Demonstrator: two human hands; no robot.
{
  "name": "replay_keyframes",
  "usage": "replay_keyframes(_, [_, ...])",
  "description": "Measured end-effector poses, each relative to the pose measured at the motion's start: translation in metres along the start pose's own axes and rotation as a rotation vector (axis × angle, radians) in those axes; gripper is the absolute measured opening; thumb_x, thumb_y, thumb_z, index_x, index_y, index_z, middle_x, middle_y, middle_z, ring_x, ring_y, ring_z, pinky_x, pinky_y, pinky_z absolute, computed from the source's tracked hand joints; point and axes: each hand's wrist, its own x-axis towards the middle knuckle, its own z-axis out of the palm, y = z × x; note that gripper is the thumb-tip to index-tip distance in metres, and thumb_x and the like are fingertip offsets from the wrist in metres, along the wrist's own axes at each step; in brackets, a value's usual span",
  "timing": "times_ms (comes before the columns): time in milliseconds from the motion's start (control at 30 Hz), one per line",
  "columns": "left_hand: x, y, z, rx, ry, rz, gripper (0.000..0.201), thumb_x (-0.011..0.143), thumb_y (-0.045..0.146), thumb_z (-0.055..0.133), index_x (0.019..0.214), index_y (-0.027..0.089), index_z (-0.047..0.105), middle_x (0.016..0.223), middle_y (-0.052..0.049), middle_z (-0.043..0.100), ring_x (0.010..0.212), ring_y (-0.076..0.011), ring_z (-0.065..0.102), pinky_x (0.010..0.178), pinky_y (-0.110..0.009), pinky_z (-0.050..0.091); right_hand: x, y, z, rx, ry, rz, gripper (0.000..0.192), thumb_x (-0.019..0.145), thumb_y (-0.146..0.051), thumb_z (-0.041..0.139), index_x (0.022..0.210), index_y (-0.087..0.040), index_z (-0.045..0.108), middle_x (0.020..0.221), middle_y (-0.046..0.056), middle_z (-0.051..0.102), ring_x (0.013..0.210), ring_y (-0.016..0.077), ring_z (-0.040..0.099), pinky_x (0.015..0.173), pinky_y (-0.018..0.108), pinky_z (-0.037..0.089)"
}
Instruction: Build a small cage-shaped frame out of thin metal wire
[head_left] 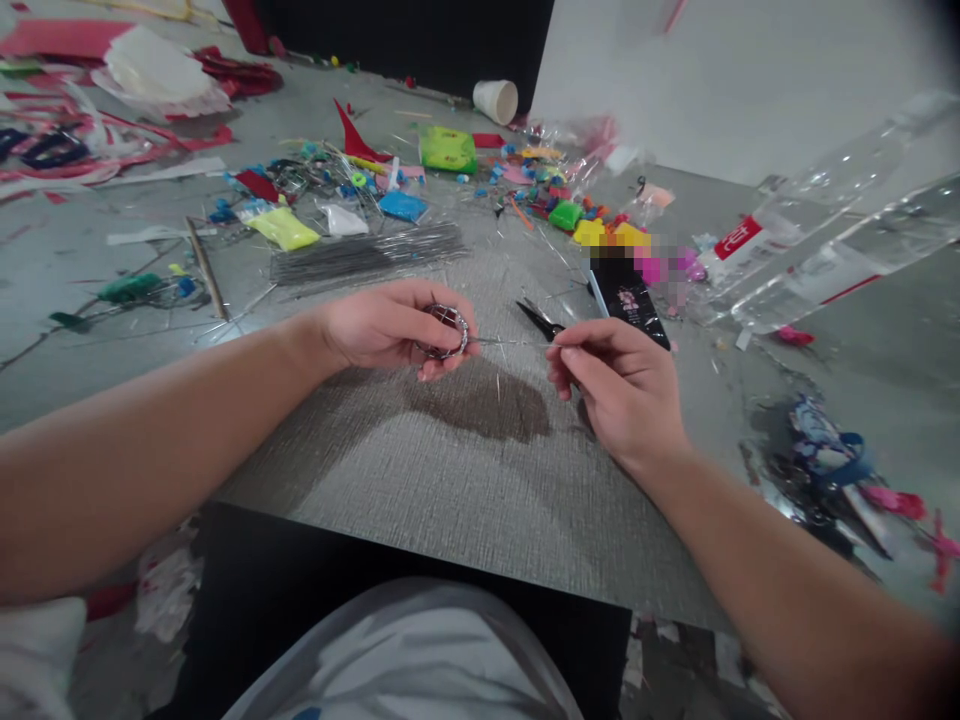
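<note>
My left hand (409, 325) is closed around a small round wire frame (463, 325), its rim twisted from silvery wire. From that frame a thin wire (514, 343) runs right to my right hand (615, 385), whose thumb and forefinger pinch its end. Both hands are raised a little over the grey table (397, 470), their shadow falling below. Just behind the right fingertips lies a dark-bladed pair of scissors (536, 318), its handles partly hidden by the hand. Behind the left hand is a bundle of straight wires (367, 255).
Past the scissors lies a phone (628, 298). Two clear plastic bottles (817, 215) stand at right. Coloured clay packets (281, 228) and a green packet (448, 150) lie farther back, near a tipped white cup (496, 101). A wooden stick (206, 268) and red scraps are at left.
</note>
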Motion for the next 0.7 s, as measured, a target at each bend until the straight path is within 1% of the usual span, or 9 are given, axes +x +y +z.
replay_keyframes(100, [-0.0001, 0.0000, -0.0008, -0.010, -0.005, 0.009, 0.014, 0.077, 0.023, 0.083, 0.085, 0.013, 0.077, 0.068, -0.008, 0.072, 0.052, -0.0123, 0.063, 0.046, -0.018, 0.051, 0.0022, 0.0033, -0.0005, 0.086, -0.022, 0.018, 0.005, 0.091, -0.022, 0.070, 0.094, -0.025, 0.073, 0.085, 0.001, 0.072, 0.066, 0.0142, 0.066, 0.054, 0.029, 0.053])
replay_keyframes(267, [-0.0002, 0.0000, -0.0019, -0.016, -0.027, 0.014, 0.014, 0.079, 0.022, 0.082, 0.085, 0.011, 0.076, 0.069, -0.008, 0.073, 0.051, -0.0118, 0.063, 0.046, -0.018, 0.051, 0.0026, 0.0073, -0.0028, 0.164, -0.018, 0.007, 0.010, 0.089, -0.017, 0.072, 0.091, -0.025, 0.077, 0.084, 0.002, 0.075, 0.066, 0.0127, 0.066, 0.055, 0.027, 0.052])
replay_keyframes(467, [-0.0006, -0.0009, -0.0015, 0.007, -0.029, 0.004, 0.014, 0.080, 0.024, 0.082, 0.086, 0.012, 0.077, 0.068, -0.008, 0.072, 0.051, -0.0111, 0.062, 0.047, -0.017, 0.051, 0.0011, 0.0073, -0.0025, 0.146, 0.003, 0.011, 0.010, 0.085, -0.015, 0.073, 0.087, -0.025, 0.076, 0.080, 0.000, 0.073, 0.066, 0.0135, 0.067, 0.053, 0.027, 0.052])
replay_keyframes(700, [-0.0006, -0.0007, 0.0012, 0.022, -0.040, -0.007, 0.014, 0.079, 0.025, 0.083, 0.084, 0.013, 0.077, 0.069, -0.007, 0.073, 0.052, -0.0110, 0.063, 0.047, -0.017, 0.050, -0.0002, 0.0047, -0.0020, 0.117, -0.017, -0.010, 0.014, 0.083, -0.011, 0.070, 0.083, -0.025, 0.071, 0.079, 0.000, 0.068, 0.064, 0.0130, 0.064, 0.051, 0.027, 0.050])
